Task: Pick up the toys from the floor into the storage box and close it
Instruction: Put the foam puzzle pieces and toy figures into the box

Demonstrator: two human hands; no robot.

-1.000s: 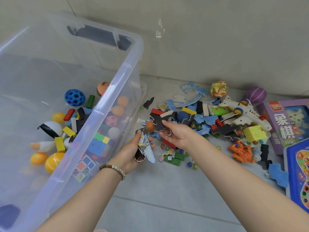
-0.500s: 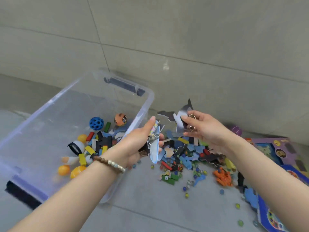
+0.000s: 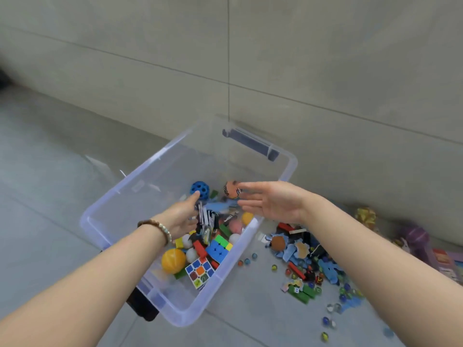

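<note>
Many marbles (image 3: pixel 274 267) beside storage box (image 3: pixel 185 318) (fingers (image 3: pixel 255 187) spread above).

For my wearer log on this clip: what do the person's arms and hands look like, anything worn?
No sleeves and no gloves are in view. Behind the left hand, the wrist carries a bead bracelet, with dark brown beads and pale ones. The right hand and its wrist show nothing worn.

You face a wall (image 3: pixel 325 46) of large grey-beige tiles, with thin dark joints (image 3: pixel 228 58) running across it and one straight down. Below you, a floor (image 3: pixel 50 184) of pale grey tiles meets it at a slant. Soft, even light lies over both.
</note>
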